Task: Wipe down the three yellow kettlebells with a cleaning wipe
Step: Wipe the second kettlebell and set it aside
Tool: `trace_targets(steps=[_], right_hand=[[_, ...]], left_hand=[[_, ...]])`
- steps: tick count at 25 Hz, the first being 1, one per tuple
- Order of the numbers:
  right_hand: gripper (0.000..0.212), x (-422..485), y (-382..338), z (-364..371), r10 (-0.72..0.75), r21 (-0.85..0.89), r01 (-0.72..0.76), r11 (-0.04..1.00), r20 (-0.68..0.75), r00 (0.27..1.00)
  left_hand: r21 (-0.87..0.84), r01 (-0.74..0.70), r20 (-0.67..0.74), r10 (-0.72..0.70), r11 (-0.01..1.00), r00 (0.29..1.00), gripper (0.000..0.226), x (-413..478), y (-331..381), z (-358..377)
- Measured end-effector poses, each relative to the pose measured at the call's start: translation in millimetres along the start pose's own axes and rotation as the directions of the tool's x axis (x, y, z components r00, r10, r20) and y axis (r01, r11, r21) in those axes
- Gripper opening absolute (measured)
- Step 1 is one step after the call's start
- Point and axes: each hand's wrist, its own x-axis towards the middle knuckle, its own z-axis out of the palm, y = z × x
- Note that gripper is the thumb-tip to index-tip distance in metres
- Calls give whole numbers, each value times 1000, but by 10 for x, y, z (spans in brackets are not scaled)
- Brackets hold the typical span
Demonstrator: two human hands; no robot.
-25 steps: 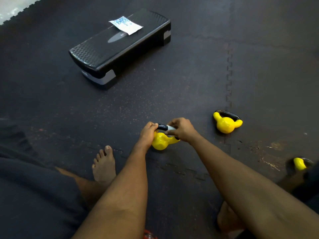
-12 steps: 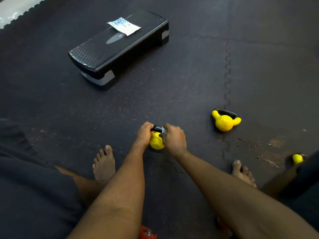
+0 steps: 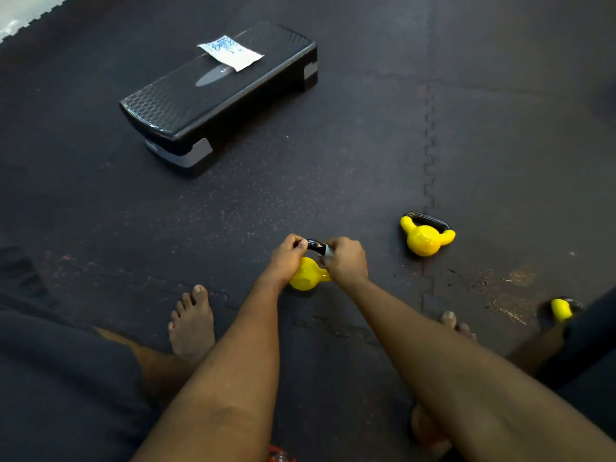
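Observation:
A small yellow kettlebell (image 3: 308, 275) with a black handle lies on the dark floor mat in front of me. My left hand (image 3: 286, 258) grips the left end of its handle. My right hand (image 3: 345, 260) is closed around the right part of the handle, with a bit of pale wipe (image 3: 327, 251) showing at its fingers. A second yellow kettlebell (image 3: 425, 238) lies to the right. The third yellow kettlebell (image 3: 560, 309) sits at the far right, partly hidden behind my right knee.
A black aerobic step platform (image 3: 220, 95) stands farther back on the left, with a white and blue wipe packet (image 3: 230, 52) on top. My bare feet (image 3: 191, 323) rest on the puzzle-edged floor mat (image 3: 366, 155). Something red (image 3: 280, 456) shows at the bottom edge.
My right hand slid left along the handle, then back a little to the right. The kettlebell under my hands has tilted slightly. My right foot came into view.

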Motion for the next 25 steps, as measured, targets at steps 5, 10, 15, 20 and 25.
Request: trace_targets(steps=[5,10,15,20,25], right_hand=[[25,-156,152,122,97,39,-92,995,-152,984],[23,191,118,-110,0,-43,5,999,110,994],[20,203,-23,-145,-106,-104,121,987,141,984],[16,140,96,-138,-100,-44,105,994,95,990],[18,23,272,-215,-53,60,49,997,62,997]], left_hand=[[57,-17,53,14,998,999,11,-1,42,114],[-71,60,38,-58,996,998,10,-2,-13,26],[51,17,90,-21,999,996,26,-79,-177,-6],[207,-83,119,59,975,991,34,-116,-167,91],[273,-120,118,91,954,989,35,-109,-149,143]])
